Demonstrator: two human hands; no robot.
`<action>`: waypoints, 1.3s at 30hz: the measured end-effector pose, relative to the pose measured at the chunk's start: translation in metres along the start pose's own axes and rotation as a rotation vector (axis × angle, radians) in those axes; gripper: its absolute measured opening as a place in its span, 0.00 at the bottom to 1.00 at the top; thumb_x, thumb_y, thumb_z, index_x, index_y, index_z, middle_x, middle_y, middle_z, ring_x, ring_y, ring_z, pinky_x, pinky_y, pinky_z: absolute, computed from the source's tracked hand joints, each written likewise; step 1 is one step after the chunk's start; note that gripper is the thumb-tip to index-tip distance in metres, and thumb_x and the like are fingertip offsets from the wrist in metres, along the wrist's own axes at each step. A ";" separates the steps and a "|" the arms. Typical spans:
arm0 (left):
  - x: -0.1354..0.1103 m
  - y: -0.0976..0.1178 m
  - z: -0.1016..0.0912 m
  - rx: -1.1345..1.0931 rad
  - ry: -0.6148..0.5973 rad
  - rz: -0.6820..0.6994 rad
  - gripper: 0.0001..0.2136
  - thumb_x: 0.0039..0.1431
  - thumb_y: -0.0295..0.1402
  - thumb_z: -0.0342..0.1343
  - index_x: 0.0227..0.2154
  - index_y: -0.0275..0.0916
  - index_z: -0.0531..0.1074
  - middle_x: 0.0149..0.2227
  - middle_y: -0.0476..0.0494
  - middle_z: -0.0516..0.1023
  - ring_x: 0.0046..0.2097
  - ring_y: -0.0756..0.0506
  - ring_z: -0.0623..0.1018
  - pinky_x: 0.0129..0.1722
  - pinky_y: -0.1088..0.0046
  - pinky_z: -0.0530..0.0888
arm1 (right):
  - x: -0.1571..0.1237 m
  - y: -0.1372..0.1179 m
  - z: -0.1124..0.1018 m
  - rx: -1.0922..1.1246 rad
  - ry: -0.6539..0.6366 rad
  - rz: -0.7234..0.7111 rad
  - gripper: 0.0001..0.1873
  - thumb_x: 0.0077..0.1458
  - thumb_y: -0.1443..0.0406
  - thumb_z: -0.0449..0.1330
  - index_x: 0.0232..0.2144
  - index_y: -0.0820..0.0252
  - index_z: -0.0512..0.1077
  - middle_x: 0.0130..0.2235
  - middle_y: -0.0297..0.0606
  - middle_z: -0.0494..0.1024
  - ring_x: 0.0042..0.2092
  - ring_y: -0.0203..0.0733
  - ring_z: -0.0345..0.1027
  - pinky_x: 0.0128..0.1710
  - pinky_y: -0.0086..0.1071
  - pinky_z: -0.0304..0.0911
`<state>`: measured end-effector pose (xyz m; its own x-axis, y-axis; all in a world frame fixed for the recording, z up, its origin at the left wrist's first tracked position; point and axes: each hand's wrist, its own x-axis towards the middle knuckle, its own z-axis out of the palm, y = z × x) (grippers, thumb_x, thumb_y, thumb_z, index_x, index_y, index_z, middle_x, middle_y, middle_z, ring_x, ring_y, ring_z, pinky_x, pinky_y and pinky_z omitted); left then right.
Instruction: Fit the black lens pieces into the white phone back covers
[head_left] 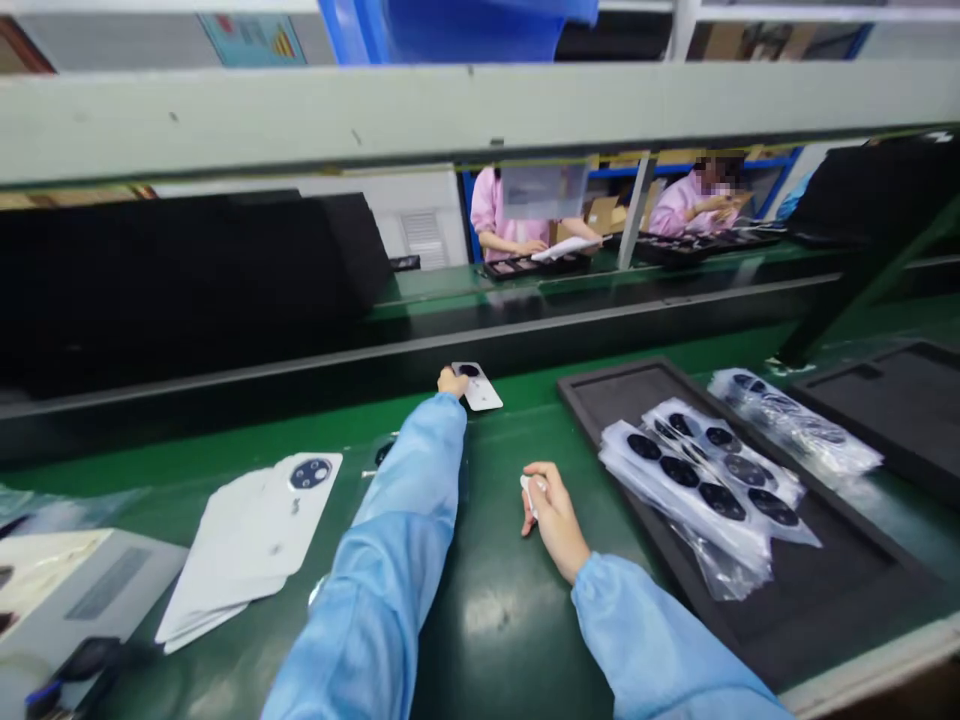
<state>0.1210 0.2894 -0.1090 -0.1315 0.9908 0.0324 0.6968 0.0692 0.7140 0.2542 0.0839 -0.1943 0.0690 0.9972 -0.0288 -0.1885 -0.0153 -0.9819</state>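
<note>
My left hand (451, 382) reaches forward in a light blue sleeve to the far edge of the green bench and holds a white phone back cover (478, 387) with a round dark camera ring, right beside the black conveyor belt (525, 335). My right hand (553, 515) rests on the green mat nearer to me, fingers curled round a small white piece (528, 492) that I cannot name. A fanned stack of white back covers (247, 540) lies to the left of my arms.
A black tray (825, 600) on the right carries several bagged covers (705, 480); more bags (795, 425) and a second black tray (900, 400) lie beyond. A grey device (67, 590) sits at the lower left. Two people in pink work across the belt.
</note>
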 end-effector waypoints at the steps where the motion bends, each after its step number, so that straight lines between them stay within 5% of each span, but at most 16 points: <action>1: 0.003 0.001 0.001 0.048 -0.002 0.011 0.17 0.62 0.37 0.56 0.52 0.37 0.68 0.51 0.39 0.72 0.48 0.42 0.76 0.45 0.59 0.75 | 0.002 0.002 0.000 -0.010 -0.009 -0.013 0.17 0.56 0.51 0.54 0.41 0.56 0.61 0.23 0.23 0.61 0.19 0.30 0.54 0.16 0.26 0.60; 4: 0.010 0.000 -0.013 0.143 0.033 0.034 0.17 0.63 0.37 0.56 0.52 0.37 0.68 0.52 0.38 0.72 0.49 0.42 0.75 0.46 0.58 0.75 | 0.004 0.006 -0.001 -0.042 -0.036 -0.033 0.18 0.57 0.51 0.54 0.42 0.56 0.61 0.24 0.23 0.61 0.19 0.30 0.55 0.16 0.26 0.60; 8: 0.009 -0.023 -0.078 0.266 0.006 0.079 0.16 0.64 0.37 0.55 0.52 0.37 0.68 0.52 0.39 0.72 0.48 0.42 0.75 0.46 0.57 0.75 | 0.005 0.009 -0.006 -0.075 -0.059 -0.031 0.19 0.57 0.50 0.53 0.43 0.56 0.60 0.25 0.24 0.62 0.20 0.30 0.57 0.18 0.28 0.62; 12: -0.037 -0.084 -0.157 0.462 -0.065 -0.028 0.15 0.63 0.38 0.55 0.49 0.37 0.70 0.51 0.40 0.73 0.48 0.43 0.76 0.47 0.58 0.75 | 0.007 0.009 -0.009 -0.087 -0.085 -0.033 0.21 0.55 0.50 0.56 0.44 0.56 0.60 0.24 0.24 0.63 0.20 0.31 0.58 0.19 0.28 0.62; 15: -0.087 -0.140 -0.183 0.609 -0.029 -0.199 0.16 0.63 0.38 0.56 0.50 0.36 0.69 0.51 0.39 0.72 0.50 0.41 0.75 0.48 0.55 0.74 | 0.007 0.009 -0.010 -0.094 -0.094 -0.046 0.21 0.54 0.50 0.58 0.43 0.57 0.61 0.24 0.25 0.64 0.20 0.32 0.58 0.19 0.29 0.63; 19: -0.125 -0.197 -0.182 0.635 0.045 -0.280 0.17 0.62 0.37 0.56 0.52 0.37 0.68 0.54 0.38 0.70 0.52 0.40 0.73 0.50 0.54 0.73 | 0.005 0.006 -0.011 -0.112 -0.098 -0.065 0.21 0.55 0.50 0.58 0.43 0.57 0.61 0.24 0.25 0.63 0.21 0.32 0.57 0.19 0.30 0.63; 23: -0.127 -0.221 -0.185 0.521 0.087 -0.317 0.17 0.62 0.37 0.56 0.52 0.37 0.68 0.54 0.39 0.70 0.51 0.40 0.74 0.49 0.55 0.74 | 0.003 0.003 -0.012 -0.136 -0.106 -0.083 0.21 0.55 0.50 0.57 0.44 0.56 0.61 0.25 0.25 0.63 0.21 0.33 0.57 0.20 0.31 0.63; 27: -0.121 -0.220 -0.203 0.351 0.112 -0.360 0.16 0.63 0.37 0.56 0.51 0.36 0.69 0.52 0.39 0.72 0.49 0.41 0.75 0.47 0.57 0.74 | 0.003 0.004 -0.011 -0.157 -0.097 -0.096 0.22 0.54 0.49 0.57 0.43 0.56 0.61 0.24 0.25 0.63 0.21 0.33 0.58 0.20 0.31 0.64; 32: -0.142 -0.183 -0.213 0.039 0.135 -0.297 0.15 0.65 0.35 0.52 0.52 0.35 0.67 0.49 0.39 0.74 0.47 0.42 0.77 0.44 0.61 0.77 | 0.001 0.001 -0.009 -0.187 -0.067 -0.122 0.23 0.56 0.46 0.53 0.44 0.56 0.62 0.25 0.26 0.62 0.21 0.33 0.57 0.20 0.31 0.63; 35: -0.185 -0.154 -0.178 -0.184 0.058 -0.180 0.22 0.66 0.31 0.47 0.61 0.41 0.51 0.53 0.39 0.74 0.47 0.44 0.79 0.41 0.67 0.79 | -0.004 -0.006 -0.008 -0.249 -0.098 -0.137 0.25 0.59 0.45 0.49 0.46 0.57 0.62 0.26 0.26 0.61 0.22 0.34 0.58 0.22 0.32 0.64; 39: -0.256 -0.134 -0.093 -0.473 -0.205 -0.038 0.36 0.61 0.29 0.50 0.64 0.47 0.32 0.55 0.37 0.71 0.45 0.44 0.80 0.41 0.64 0.79 | -0.016 -0.013 -0.004 -0.432 -0.247 -0.197 0.27 0.56 0.48 0.57 0.50 0.58 0.62 0.27 0.27 0.63 0.25 0.34 0.60 0.28 0.32 0.64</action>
<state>-0.0046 0.0161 -0.1483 0.0235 0.9943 -0.1039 0.2925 0.0925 0.9518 0.2597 0.0682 -0.1820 -0.1800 0.9710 0.1575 0.2287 0.1971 -0.9533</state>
